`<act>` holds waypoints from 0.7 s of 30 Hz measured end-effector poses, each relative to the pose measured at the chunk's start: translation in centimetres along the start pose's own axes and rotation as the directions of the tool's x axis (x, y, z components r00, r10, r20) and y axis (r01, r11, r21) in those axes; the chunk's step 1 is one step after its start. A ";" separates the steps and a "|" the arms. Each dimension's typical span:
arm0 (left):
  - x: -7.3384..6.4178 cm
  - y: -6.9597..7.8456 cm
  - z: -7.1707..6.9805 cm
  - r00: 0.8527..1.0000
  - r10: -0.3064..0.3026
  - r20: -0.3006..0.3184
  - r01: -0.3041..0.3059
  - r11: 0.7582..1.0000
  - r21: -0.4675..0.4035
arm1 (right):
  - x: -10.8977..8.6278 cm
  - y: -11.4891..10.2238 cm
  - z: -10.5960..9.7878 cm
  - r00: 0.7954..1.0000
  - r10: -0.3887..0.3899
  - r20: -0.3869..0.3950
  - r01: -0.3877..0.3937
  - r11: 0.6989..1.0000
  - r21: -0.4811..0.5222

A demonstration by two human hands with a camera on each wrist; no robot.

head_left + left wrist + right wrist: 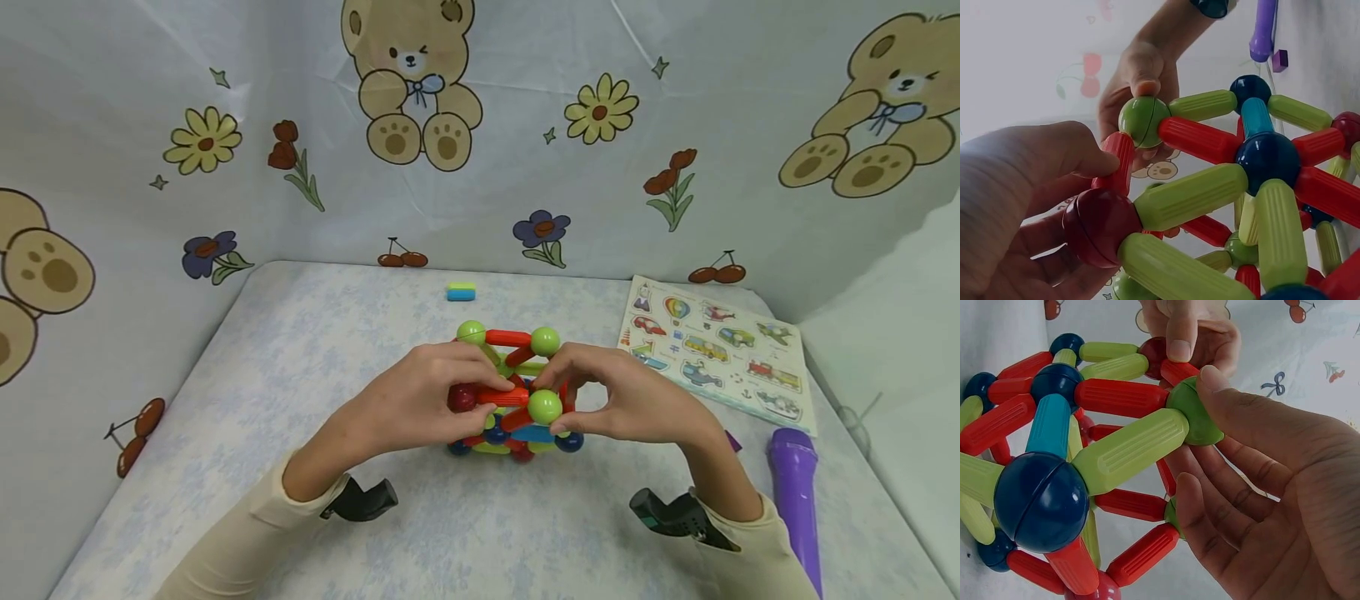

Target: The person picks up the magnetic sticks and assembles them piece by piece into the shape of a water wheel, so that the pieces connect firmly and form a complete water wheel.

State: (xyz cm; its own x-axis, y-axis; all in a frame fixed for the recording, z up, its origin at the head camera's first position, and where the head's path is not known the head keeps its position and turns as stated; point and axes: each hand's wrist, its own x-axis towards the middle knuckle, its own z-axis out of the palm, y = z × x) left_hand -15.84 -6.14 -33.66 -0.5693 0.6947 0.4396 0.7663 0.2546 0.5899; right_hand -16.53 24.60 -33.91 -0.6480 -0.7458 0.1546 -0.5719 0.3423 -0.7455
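A built frame of ridged rods and balls in red, green and blue stands on the table; a dark blue ball [1041, 500] is one of its corners. My left hand [423, 396] pinches a red rod [1119, 159] that runs from a dark red ball [1100, 225] to a green ball [1143, 122]. That green ball [545, 407] is held between thumb and fingers of my right hand [626, 396]. In the right wrist view the right thumb lies against the green ball [1192, 415]. The hands partly hide the frame in the head view.
Two short pieces [461, 292], one yellow-green and one blue, lie behind the frame. At the back right is a picture board [712, 346]. A purple microphone-shaped thing [795, 500] lies along the right side, near a small purple block [1280, 60].
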 end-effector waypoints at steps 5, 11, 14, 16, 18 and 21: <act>0.0 0.0 0.1 1.000 0.004 0.004 -0.004 1.000 0.016 | 0.0 0.1 0.0 1.000 -0.017 0.002 0.017 1.000 -0.004; 0.0 0.0 0.2 1.000 0.005 0.013 -0.005 1.000 0.029 | 0.0 0.2 0.0 0.999 -0.034 0.008 0.034 0.999 0.017; 0.0 0.0 0.4 1.000 0.005 0.022 -0.006 0.999 0.041 | 0.1 0.3 0.0 0.999 -0.032 0.006 0.032 0.999 0.030; 0.0 -0.1 0.4 1.000 0.006 0.024 -0.007 0.999 0.047 | 0.1 0.3 0.1 1.000 -0.031 0.002 0.031 0.999 0.034; 0.1 -0.1 0.5 1.000 0.001 0.024 -0.002 0.999 0.053 | 0.1 0.3 0.1 1.000 -0.030 0.001 0.030 0.999 0.036; 0.1 -0.2 0.4 0.999 -0.008 0.033 0.007 0.999 0.046 | 0.2 0.3 0.1 0.999 -0.032 0.001 0.032 0.999 0.038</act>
State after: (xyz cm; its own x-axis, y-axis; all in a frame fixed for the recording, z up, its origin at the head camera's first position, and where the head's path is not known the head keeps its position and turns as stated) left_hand -15.92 -5.83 -33.97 -0.5654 0.7145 0.4120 0.7752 0.2897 0.5613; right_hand -16.80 24.54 -34.17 -0.6290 -0.7568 0.1777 -0.5727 0.2965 -0.7643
